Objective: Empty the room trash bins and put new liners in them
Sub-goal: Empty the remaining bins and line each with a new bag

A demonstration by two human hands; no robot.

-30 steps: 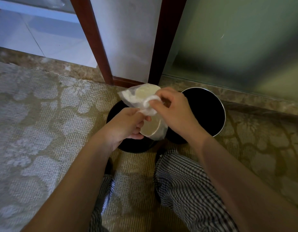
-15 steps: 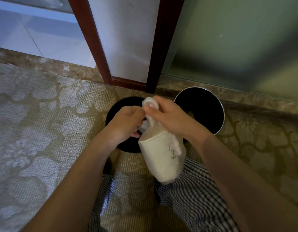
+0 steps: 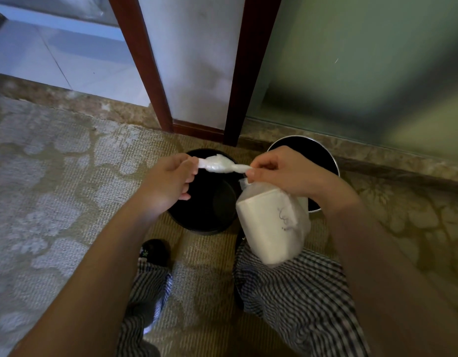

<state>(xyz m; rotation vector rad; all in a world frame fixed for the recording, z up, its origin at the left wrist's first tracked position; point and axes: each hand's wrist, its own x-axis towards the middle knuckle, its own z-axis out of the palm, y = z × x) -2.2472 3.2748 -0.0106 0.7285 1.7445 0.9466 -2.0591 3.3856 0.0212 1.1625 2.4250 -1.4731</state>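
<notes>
A person's left hand (image 3: 168, 181) and right hand (image 3: 287, 173) stretch the twisted neck of a clear plastic bag (image 3: 220, 164) between them, each hand pinching one end with thumb and curled fingers. The bag's body hangs just below the right hand's grip, weighed down by a white paper cup (image 3: 269, 228) lying tilted inside it, a faint line drawing on its side.

Directly beneath the taut twist stands a black trash bin (image 3: 197, 220), open and unlined, its dark inside showing under the left hand's fingers. A second bin with a silver rim (image 3: 334, 163) sits just beyond the right hand, partly hidden by the knuckles and wrist, and it also shows no liner.

Below the hanging bag are the person's checked trousers (image 3: 300, 292), and nearer the left forearm a dark shoe (image 3: 156, 251) rests on patterned carpet (image 3: 55, 202). Beyond both hands rises a dark red wooden door frame (image 3: 238, 73).
</notes>
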